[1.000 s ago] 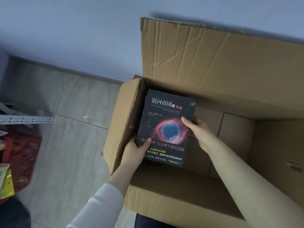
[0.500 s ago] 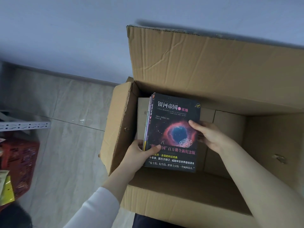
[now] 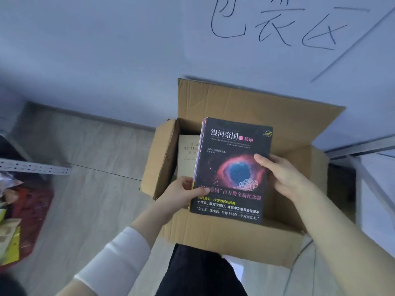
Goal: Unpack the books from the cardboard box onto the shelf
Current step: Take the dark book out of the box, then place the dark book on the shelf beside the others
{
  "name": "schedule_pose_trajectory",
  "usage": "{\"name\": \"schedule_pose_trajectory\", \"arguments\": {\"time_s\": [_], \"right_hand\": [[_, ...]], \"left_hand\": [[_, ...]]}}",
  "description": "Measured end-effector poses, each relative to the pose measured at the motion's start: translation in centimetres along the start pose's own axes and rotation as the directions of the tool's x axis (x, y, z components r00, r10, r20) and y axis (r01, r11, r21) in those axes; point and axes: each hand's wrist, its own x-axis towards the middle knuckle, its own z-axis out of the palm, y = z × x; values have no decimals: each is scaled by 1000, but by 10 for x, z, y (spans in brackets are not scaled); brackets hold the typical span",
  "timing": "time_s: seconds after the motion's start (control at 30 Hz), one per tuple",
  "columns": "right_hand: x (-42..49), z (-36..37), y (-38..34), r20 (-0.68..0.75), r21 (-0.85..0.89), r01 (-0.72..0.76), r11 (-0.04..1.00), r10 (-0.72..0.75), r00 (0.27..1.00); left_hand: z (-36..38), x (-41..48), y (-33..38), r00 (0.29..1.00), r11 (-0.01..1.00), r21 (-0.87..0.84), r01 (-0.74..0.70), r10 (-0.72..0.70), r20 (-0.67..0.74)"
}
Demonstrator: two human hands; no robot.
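Observation:
An open cardboard box (image 3: 230, 238) stands on the floor against the wall. Above its opening I hold a small stack of books (image 3: 232, 167); the top one has a black cover with a red and blue nebula. My left hand (image 3: 181, 194) grips the stack's lower left edge, thumb on the cover. My right hand (image 3: 280, 176) clasps its right edge. A pale beige book (image 3: 187, 154) still lies inside the box at the left, partly hidden by the stack.
A perforated metal shelf rail (image 3: 36, 167) juts in at the left, over a red basket (image 3: 32, 212) and colourful packets. The wall (image 3: 106, 50) behind the box bears handwritten characters. A metal frame (image 3: 367, 167) stands at the right. My dark trouser leg (image 3: 201, 272) is below the box.
Both hands have lifted the stack of books up out of the box toward me. The view has pulled back and tilted up, showing more wall.

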Motion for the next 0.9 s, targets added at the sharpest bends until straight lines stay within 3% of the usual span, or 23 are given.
{"name": "schedule_pose_trajectory", "arguments": {"time_s": [0.2, 0.37, 0.63, 0.9], "right_hand": [[-91, 36, -11, 176, -88, 93, 992, -76, 981], [-161, 96, -4, 313, -127, 223, 966, -174, 934], [-270, 267, -7, 591, -173, 360, 917, -196, 783], [-383, 505, 54, 826, -172, 486, 857, -143, 545]], "left_hand": [[-3, -116, -30, 978, 979, -120, -167, 148, -149], [-23, -211, -77, 913, 945, -145, -292, 230, -337], [-101, -363, -152, 704, 859, -173, -481, 261, -661], [-224, -523, -276, 459, 772, -152, -618, 197, -866]]}}
